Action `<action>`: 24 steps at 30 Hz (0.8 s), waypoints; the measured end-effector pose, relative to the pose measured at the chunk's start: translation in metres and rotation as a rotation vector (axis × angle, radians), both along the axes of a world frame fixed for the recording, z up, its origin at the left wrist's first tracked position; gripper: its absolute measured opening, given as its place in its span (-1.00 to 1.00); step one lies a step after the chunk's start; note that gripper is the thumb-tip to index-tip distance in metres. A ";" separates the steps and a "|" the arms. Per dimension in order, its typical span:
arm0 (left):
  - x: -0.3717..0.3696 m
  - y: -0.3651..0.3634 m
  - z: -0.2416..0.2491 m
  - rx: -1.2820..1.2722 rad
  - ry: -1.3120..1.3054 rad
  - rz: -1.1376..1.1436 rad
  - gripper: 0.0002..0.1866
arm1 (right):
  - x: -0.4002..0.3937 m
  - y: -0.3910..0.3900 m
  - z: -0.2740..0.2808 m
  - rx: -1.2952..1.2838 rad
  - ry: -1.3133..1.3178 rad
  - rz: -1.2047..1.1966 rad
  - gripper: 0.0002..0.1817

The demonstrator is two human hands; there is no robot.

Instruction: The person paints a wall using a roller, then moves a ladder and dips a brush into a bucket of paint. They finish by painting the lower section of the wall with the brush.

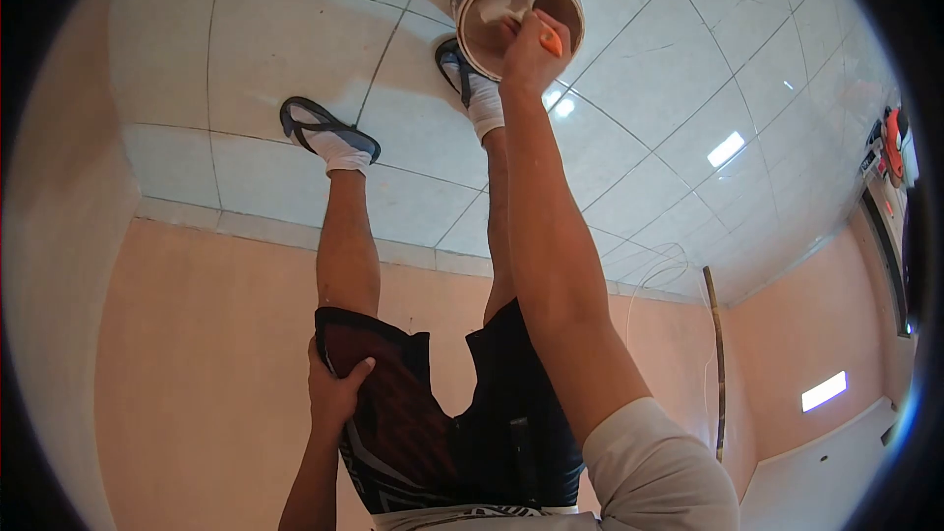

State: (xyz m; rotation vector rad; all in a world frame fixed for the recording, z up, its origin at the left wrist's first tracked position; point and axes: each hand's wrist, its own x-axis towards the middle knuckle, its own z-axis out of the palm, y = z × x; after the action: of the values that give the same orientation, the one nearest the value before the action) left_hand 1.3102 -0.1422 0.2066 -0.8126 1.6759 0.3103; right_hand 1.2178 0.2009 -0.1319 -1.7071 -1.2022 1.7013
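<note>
My right hand (534, 57) is closed around a tool with an orange handle (551, 38), over the mouth of a round bucket (573, 2). A whitish patch (511, 2) shows inside the bucket just past my fingers; whether it is the tool's head or material in the bucket is unclear. The bucket stands on the tiled floor beside my right foot. Down at the lower left, my left hand (336, 388) rests on the leg of my black shorts (393, 403), thumb apart from the fingers, which are partly hidden. It holds nothing visible.
Glossy tiles (265, 49) cover the floor. My feet are in dark sandals (329, 128) and white socks. A peach wall (216, 334) rises behind me. A thin pole (716, 354) leans there near a loose pale cable (654, 270). Red and dark items (893, 147) lie at the far right.
</note>
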 end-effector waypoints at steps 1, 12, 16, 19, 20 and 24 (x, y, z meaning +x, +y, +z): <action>0.002 -0.001 0.001 -0.003 0.004 -0.004 0.04 | -0.002 0.000 -0.010 0.001 0.001 -0.002 -0.84; 0.010 -0.002 -0.001 -0.005 0.040 0.002 0.05 | 0.005 0.006 0.009 0.037 -0.116 0.009 -0.83; 0.008 0.002 -0.001 -0.012 0.025 0.002 0.05 | 0.003 0.007 -0.002 -0.024 -0.011 -0.033 -0.80; 0.006 0.005 -0.001 -0.015 0.030 0.005 0.05 | 0.010 0.007 -0.010 -0.030 -0.040 -0.033 -0.81; 0.007 0.005 -0.001 -0.014 0.037 -0.006 0.05 | 0.010 0.008 -0.002 -0.017 -0.051 -0.013 -0.80; 0.017 -0.001 -0.002 0.010 0.070 0.004 0.04 | 0.036 0.013 0.048 -0.023 -0.047 -0.020 -0.76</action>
State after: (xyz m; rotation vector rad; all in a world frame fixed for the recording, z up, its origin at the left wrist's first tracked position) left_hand 1.3275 -0.1429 0.2042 -0.8062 1.7372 0.3530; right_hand 1.2541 0.2138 -0.0838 -1.7759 -1.1872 1.6780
